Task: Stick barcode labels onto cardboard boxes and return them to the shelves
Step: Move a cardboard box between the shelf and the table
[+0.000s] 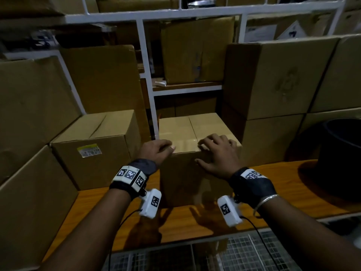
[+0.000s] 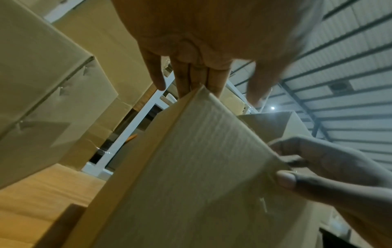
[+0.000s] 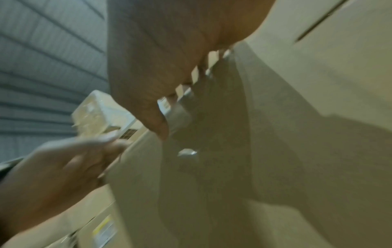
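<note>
A plain brown cardboard box (image 1: pixel 195 130) stands upright on the wooden shelf board (image 1: pixel 195 222), its taped top seam facing up. My left hand (image 1: pixel 166 147) grips its near top-left corner, thumb on the top edge and fingers down the left side. My right hand (image 1: pixel 207 151) grips the near top edge further right, fingers curled over the top and thumb pressed on the front face. In the left wrist view the box's front face (image 2: pixel 201 159) shows no label. The right wrist view is blurred.
To the left stands a box with a yellow-white label (image 1: pixel 89 150). Stacked cartons flank both sides, and one carton sits behind on a higher shelf inside the white shelf frame (image 1: pixel 148 94). A black round bin (image 1: pixel 340 159) stands on the right. Wire mesh (image 1: pixel 244 251) lies below the board.
</note>
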